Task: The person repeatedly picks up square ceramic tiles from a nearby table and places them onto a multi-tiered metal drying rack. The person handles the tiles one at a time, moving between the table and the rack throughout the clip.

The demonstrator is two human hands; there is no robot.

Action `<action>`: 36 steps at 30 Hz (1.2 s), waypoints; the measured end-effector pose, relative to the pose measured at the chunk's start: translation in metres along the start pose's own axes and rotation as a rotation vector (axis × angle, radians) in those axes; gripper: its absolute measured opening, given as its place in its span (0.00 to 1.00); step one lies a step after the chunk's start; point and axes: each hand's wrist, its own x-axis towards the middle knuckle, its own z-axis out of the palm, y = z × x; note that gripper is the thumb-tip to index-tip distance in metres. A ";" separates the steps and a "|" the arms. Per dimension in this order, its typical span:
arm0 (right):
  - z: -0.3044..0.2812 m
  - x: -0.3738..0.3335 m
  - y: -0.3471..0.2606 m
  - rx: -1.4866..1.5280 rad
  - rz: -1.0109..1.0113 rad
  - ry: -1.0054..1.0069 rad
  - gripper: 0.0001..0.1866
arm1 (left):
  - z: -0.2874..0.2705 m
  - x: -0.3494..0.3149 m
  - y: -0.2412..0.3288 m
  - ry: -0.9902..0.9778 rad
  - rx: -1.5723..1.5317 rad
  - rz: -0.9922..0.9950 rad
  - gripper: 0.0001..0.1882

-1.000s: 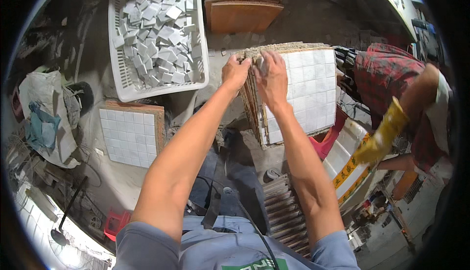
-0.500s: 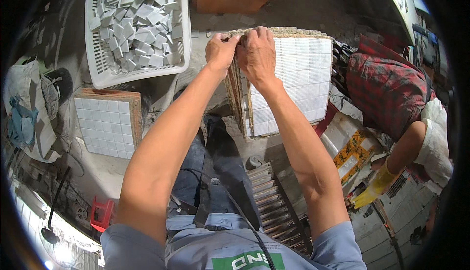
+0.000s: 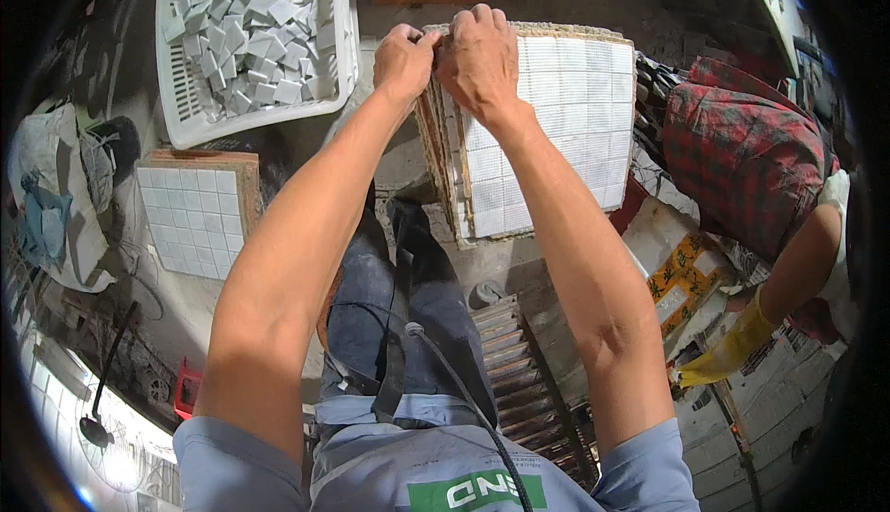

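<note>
A stack of boards point(image 3: 441, 150) stands in front of me, its top faced with a sheet of white square tiles point(image 3: 575, 122) under a fine mesh. My left hand point(image 3: 405, 65) is closed at the stack's far left corner, thumb and forefinger together. Whatever lies between those fingers is too hidden to name. Right beside it, my right hand point(image 3: 479, 62) has its fingers curled over the far edge of the tiled board, closed there. The back of this hand covers the corner, and its fingertips are out of sight.
Loose white tile pieces fill a white plastic basket point(image 3: 167, 76) at far left. Below it lies another tiled board point(image 3: 190, 215). A slatted rack point(image 3: 524, 377) is near my right leg. At right, a co-worker's yellow-gloved hand point(image 3: 728, 350) is beside a box with orange tape point(image 3: 681, 275).
The view has shifted, so stack and basket sit higher in the picture. Both my hands remain at the stack's corner. The co-worker's gloved hand has moved slightly.
</note>
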 end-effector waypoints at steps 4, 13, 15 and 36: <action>-0.004 0.002 0.002 0.068 -0.084 0.007 0.07 | 0.003 0.006 -0.007 0.034 -0.035 0.104 0.15; -0.004 -0.053 -0.053 0.144 -0.106 -0.200 0.11 | -0.020 0.016 -0.004 -0.300 -0.388 -0.144 0.16; -0.006 -0.063 -0.060 0.115 -0.123 -0.192 0.11 | -0.019 0.014 -0.001 -0.288 -0.423 -0.155 0.15; -0.039 -0.335 -0.023 1.215 1.666 0.482 0.24 | -0.017 -0.094 0.002 -0.363 -0.002 -0.036 0.28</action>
